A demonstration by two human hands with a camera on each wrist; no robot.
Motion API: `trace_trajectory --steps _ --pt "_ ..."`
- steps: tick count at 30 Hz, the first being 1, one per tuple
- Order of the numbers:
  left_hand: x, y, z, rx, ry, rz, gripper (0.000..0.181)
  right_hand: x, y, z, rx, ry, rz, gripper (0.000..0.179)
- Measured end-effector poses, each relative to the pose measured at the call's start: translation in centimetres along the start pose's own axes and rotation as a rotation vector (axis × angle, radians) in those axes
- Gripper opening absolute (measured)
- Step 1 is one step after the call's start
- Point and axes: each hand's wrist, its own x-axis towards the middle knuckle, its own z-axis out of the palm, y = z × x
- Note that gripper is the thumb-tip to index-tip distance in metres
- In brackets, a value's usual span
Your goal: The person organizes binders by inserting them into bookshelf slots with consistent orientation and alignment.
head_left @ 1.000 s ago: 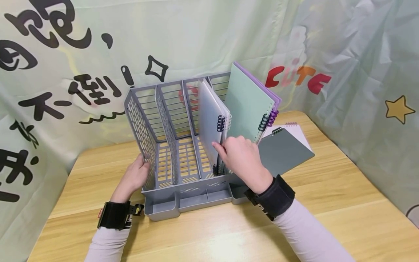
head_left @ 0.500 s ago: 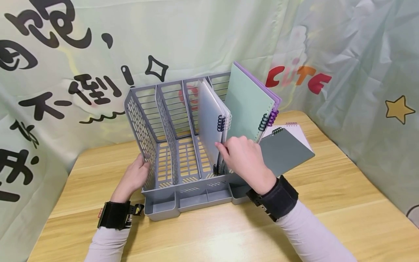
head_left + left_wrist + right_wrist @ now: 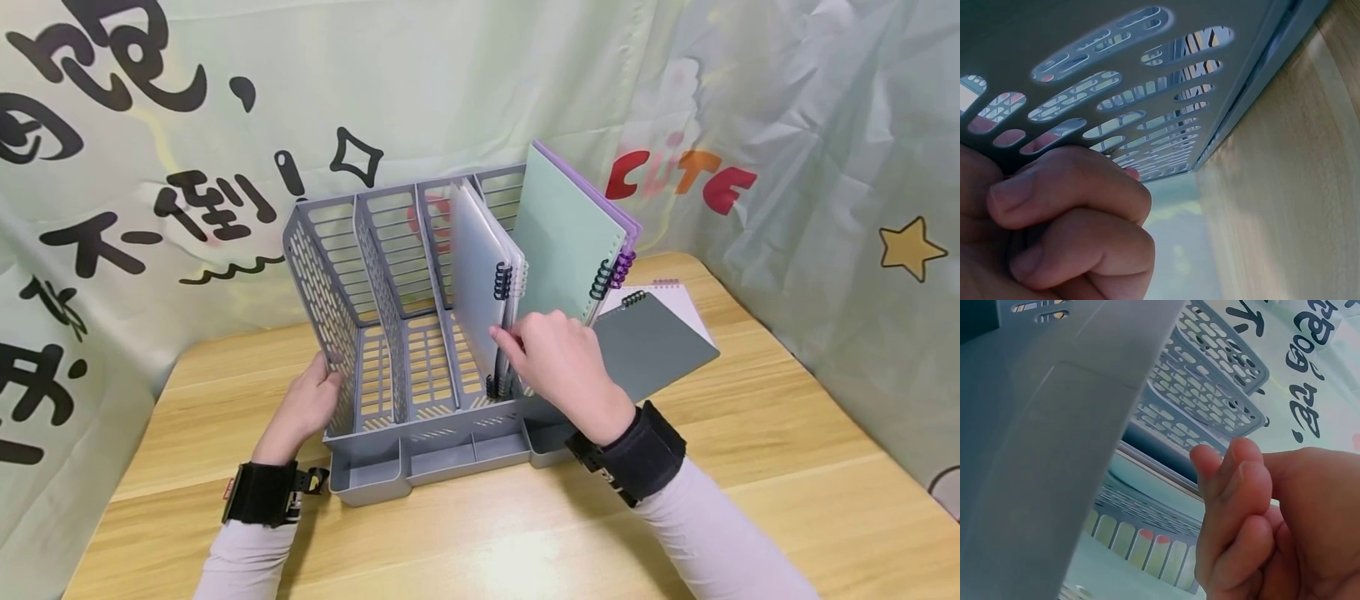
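Observation:
A grey file rack with several upright compartments and small front trays stands on the table. My left hand grips the front edge of its left side panel; in the left wrist view the fingers are curled against the slotted wall. Toward the right of the rack stands a clear-covered spiral notebook with a black coil, beside another with a white coil. My right hand pinches the front edge of these notebooks below the coils. In the right wrist view, the fingers are curled close behind the rack's front wall.
A mint-green spiral notebook and a purple one stand in the rightmost compartment. On the wooden table, a dark green notebook lies over a white one. A printed curtain hangs behind.
My right hand has shifted very slightly to the right at the notebook edges. My left hand, the rack and the other notebooks stay as they were.

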Motion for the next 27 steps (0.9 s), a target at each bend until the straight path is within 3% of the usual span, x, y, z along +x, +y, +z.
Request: trace_trajectory --steps 19,27 --pt "-0.2 0.2 -0.1 0.003 0.005 0.009 0.062 -0.5 0.8 -3.2 0.073 -0.049 -0.007 0.06" --pt "-0.1 0.3 0.0 0.003 0.004 0.012 0.062 -0.6 1.5 -5.3 0.078 -0.017 -0.007 0.056"
